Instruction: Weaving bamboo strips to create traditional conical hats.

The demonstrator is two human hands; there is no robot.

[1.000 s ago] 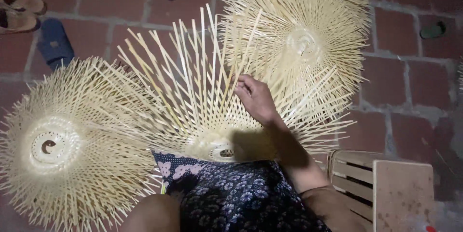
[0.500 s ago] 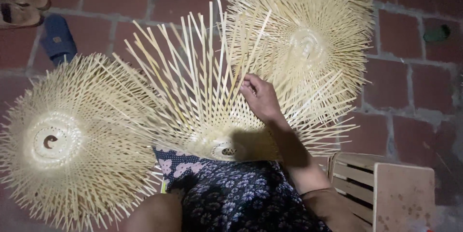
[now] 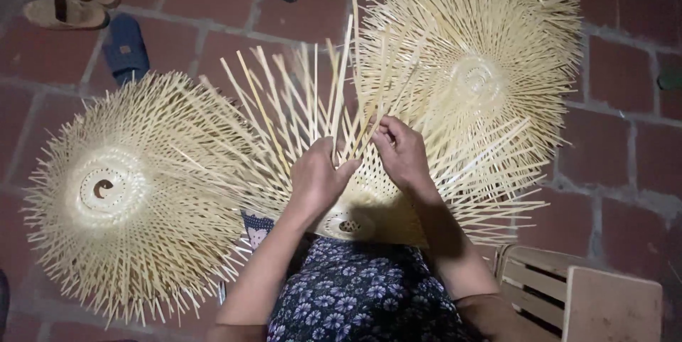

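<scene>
Weaving across our lap, our left hand (image 3: 316,178) presses flat on the half-woven bamboo piece (image 3: 369,207), fingers loosely closed around upright strips (image 3: 312,100). Just right of it, our right hand (image 3: 401,152) pinches one strip between fingertips. Two finished woven discs (image 3: 114,193) flank them on the brick floor (image 3: 625,143).

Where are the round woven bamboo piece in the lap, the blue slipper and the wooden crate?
round woven bamboo piece in the lap (image 3: 369,203), head view, woven centre.
blue slipper (image 3: 125,47), head view, upper strap.
wooden crate (image 3: 614,306), head view, flat top.
</scene>
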